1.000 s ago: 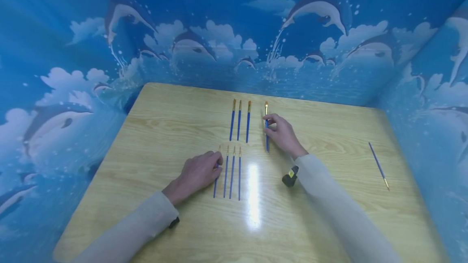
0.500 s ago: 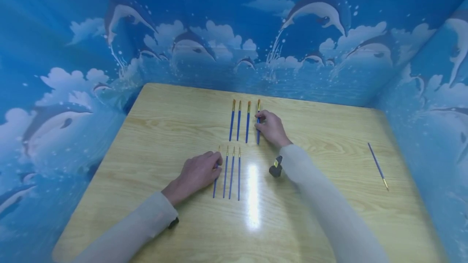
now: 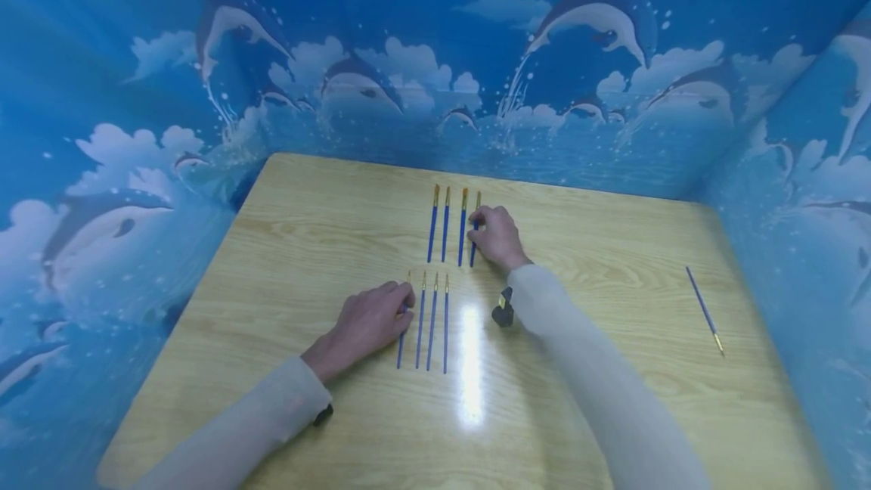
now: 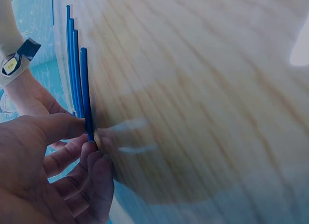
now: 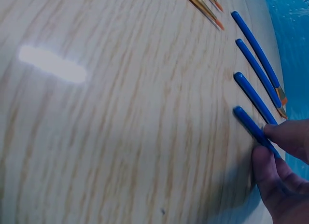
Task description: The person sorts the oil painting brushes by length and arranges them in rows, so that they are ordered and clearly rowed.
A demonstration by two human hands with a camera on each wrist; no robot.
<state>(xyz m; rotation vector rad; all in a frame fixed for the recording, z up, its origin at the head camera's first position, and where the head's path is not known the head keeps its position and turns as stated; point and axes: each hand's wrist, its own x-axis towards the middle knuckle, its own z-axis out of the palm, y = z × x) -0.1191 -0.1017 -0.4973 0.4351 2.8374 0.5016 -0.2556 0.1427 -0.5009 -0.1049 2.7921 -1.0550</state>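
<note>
Between thumb and fingers, my right hand (image 3: 498, 237) pinches a blue paintbrush (image 5: 248, 122) at the right end of the back row. Just left of it lie three more blue brushes with gold ferrules, the closest being a flat-tipped paintbrush (image 3: 462, 237). In the nearer row, my left hand (image 3: 364, 324) pinches the leftmost thin paintbrush (image 4: 85, 89) against the table. Three other thin brushes, among them a slim paintbrush (image 3: 445, 331), lie side by side to its right. Bristles in both rows point toward the back wall.
A single paintbrush (image 3: 705, 312) lies apart at the right of the wooden table (image 3: 306, 225), its tip toward me. A blue dolphin-patterned curtain (image 3: 422, 97) surrounds the table's back and sides. Light reflects off the tabletop.
My right hand has slid its paintbrush leftward, up close to the other three in the back row. The left hand has stayed in place on its thin brush.
</note>
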